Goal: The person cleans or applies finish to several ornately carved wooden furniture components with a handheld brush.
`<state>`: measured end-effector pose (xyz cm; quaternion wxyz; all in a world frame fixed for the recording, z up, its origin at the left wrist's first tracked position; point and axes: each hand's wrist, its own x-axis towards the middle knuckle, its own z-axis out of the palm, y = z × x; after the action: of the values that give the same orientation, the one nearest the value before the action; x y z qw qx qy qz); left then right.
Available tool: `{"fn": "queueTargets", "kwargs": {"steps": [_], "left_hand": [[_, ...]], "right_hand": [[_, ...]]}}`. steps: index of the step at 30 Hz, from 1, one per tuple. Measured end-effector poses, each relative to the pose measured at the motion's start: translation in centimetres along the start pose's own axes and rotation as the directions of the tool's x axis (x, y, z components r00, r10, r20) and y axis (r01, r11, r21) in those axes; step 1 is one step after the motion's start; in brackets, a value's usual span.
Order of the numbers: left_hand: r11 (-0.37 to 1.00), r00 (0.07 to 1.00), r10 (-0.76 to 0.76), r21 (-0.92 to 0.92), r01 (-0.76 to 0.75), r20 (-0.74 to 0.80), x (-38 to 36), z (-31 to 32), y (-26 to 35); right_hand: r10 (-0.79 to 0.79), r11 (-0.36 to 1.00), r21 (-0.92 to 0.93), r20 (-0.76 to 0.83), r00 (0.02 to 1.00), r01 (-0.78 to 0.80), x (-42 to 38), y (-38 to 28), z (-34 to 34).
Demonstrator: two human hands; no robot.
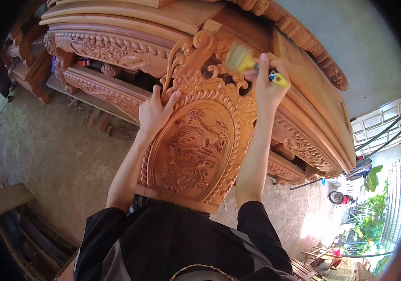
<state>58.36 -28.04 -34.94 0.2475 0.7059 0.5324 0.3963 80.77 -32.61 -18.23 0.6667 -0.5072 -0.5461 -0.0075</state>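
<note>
A carved wooden panel (196, 145) with an oval relief and a beaded border leans from my waist up against stacked furniture. My left hand (156, 110) grips the panel's upper left edge, thumb on the front face and fingers around the side. In my right hand (271, 79) is a paintbrush (239, 58), its yellow handle between my fingers. The pale bristles are over the scrollwork at the panel's upper right and look slightly blurred.
Behind the panel stand stacked carved wooden furniture pieces (111, 51). Wooden planks (11, 199) lie at the lower left on the concrete floor (69, 159). A motorcycle (338, 197) is parked by the bright opening at right, with more wood pieces (317, 256) below it.
</note>
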Motion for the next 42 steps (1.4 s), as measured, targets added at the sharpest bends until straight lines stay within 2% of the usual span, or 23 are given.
{"fn": "queueTargets", "kwargs": {"steps": [1, 2, 4, 7, 10, 11, 12, 14, 15, 16, 18, 24, 25, 26, 28, 29, 31, 32, 34, 37, 40, 41, 42], "left_hand": [[1.000, 1.000, -0.004, 0.002, 0.004, -0.004, 0.0, -0.1, 0.0], [1.000, 1.000, -0.006, 0.004, 0.006, 0.001, 0.0, -0.2, 0.1], [1.000, 1.000, -0.007, 0.004, 0.006, 0.007, 0.0, -0.2, 0.2], [1.000, 1.000, -0.003, -0.011, 0.003, 0.001, 0.0, -0.2, 0.1], [0.999, 1.000, -0.007, -0.031, 0.008, 0.022, 0.0, -0.3, 0.0], [1.000, 1.000, 0.001, -0.018, -0.001, 0.009, 0.0, -0.3, 0.2], [1.000, 1.000, 0.009, -0.005, -0.009, -0.003, -0.1, -0.4, 0.2], [1.000, 1.000, -0.006, 0.001, 0.006, 0.011, 0.0, -0.2, 0.0], [1.000, 0.999, -0.018, 0.009, 0.017, 0.030, 0.1, -0.1, -0.1], [1.000, 0.999, -0.020, 0.008, 0.020, 0.029, 0.1, -0.2, -0.1], [1.000, 1.000, -0.005, 0.014, 0.005, 0.015, 0.1, -0.2, 0.0], [1.000, 1.000, -0.006, -0.010, 0.006, 0.015, 0.0, -0.3, 0.0], [1.000, 1.000, -0.005, -0.014, 0.005, 0.018, 0.0, -0.3, 0.1], [1.000, 1.000, 0.002, -0.025, -0.001, 0.015, 0.0, -0.4, 0.1], [0.999, 1.000, 0.002, -0.034, -0.002, 0.007, 0.0, -0.4, 0.0], [0.999, 1.000, -0.008, -0.032, 0.009, 0.016, 0.1, -0.3, 0.0], [0.999, 0.999, -0.017, -0.030, 0.018, 0.029, 0.1, -0.3, -0.1], [0.999, 0.999, -0.016, -0.028, 0.017, 0.030, 0.1, -0.4, -0.1], [0.999, 0.999, -0.013, -0.029, 0.014, 0.030, 0.1, -0.3, 0.1], [1.000, 0.999, -0.021, -0.021, 0.021, 0.027, 0.1, -0.4, 0.0], [1.000, 1.000, -0.010, -0.026, 0.011, 0.025, 0.1, -0.2, -0.3], [0.999, 0.999, -0.017, -0.028, 0.019, 0.043, 0.1, -0.2, -0.3], [0.999, 0.998, -0.026, -0.032, 0.028, 0.058, 0.1, -0.3, -0.2]], "right_hand": [[0.173, 0.984, 0.021, 0.173, 0.970, -0.179, 0.1, -0.8, -0.4], [0.173, 0.983, 0.023, 0.176, 0.969, -0.180, 0.3, -0.8, 0.0], [0.000, 0.987, -0.160, 0.000, 1.000, 0.000, 0.7, -0.6, 0.6], [0.108, 0.992, -0.087, 0.152, 0.982, -0.096, 1.3, -1.3, 0.9], [0.152, 0.982, -0.131, 0.093, 0.984, -0.139, 1.8, -1.7, 1.2], [-0.028, 0.985, -0.168, -0.001, 1.000, 0.028, 1.8, -1.3, 1.7], [-0.030, 0.985, -0.170, 0.003, 1.000, 0.030, 1.8, -1.1, 1.8], [0.132, 0.991, 0.006, 0.166, 0.977, -0.135, 2.2, -0.8, 1.7], [0.223, 0.974, -0.026, 0.250, 0.942, -0.224, 2.5, -1.3, 1.4], [0.223, 0.974, -0.027, 0.252, 0.942, -0.224, 2.5, -1.3, 1.7], [0.082, 0.993, -0.092, 0.029, 0.996, -0.079, 2.5, -1.1, 2.2], [0.206, 0.978, -0.077, 0.194, 0.959, -0.194, 3.1, -1.0, 2.0], [0.128, 0.990, -0.066, 0.084, 0.988, -0.123, 2.7, -1.1, 2.7], [0.127, 0.990, -0.068, 0.085, 0.988, -0.121, 2.6, -0.9, 2.9], [-0.048, 0.998, -0.039, 0.013, 0.999, 0.048, 2.4, -0.3, 3.5], [-0.046, 0.998, -0.036, 0.016, 0.999, 0.047, 2.7, -0.5, 3.1], [0.237, 0.970, -0.116, 0.283, 0.929, -0.212, 3.5, -1.3, 1.8], [0.239, 0.970, -0.119, 0.280, 0.930, -0.213, 3.3, -1.3, 2.2], [0.093, 0.995, -0.028, 0.063, 0.994, -0.091, 2.9, -1.3, 3.5], [0.169, 0.983, 0.035, 0.222, 0.960, -0.181, 3.0, -1.1, 3.6], [0.228, 0.973, -0.087, 0.230, 0.946, -0.213, 3.2, -1.5, 4.1], [0.162, 0.987, -0.026, 0.113, 0.980, -0.161, 2.9, -1.5, 4.9], [0.161, 0.987, -0.027, 0.116, 0.980, -0.159, 3.0, -1.3, 5.0]]}}
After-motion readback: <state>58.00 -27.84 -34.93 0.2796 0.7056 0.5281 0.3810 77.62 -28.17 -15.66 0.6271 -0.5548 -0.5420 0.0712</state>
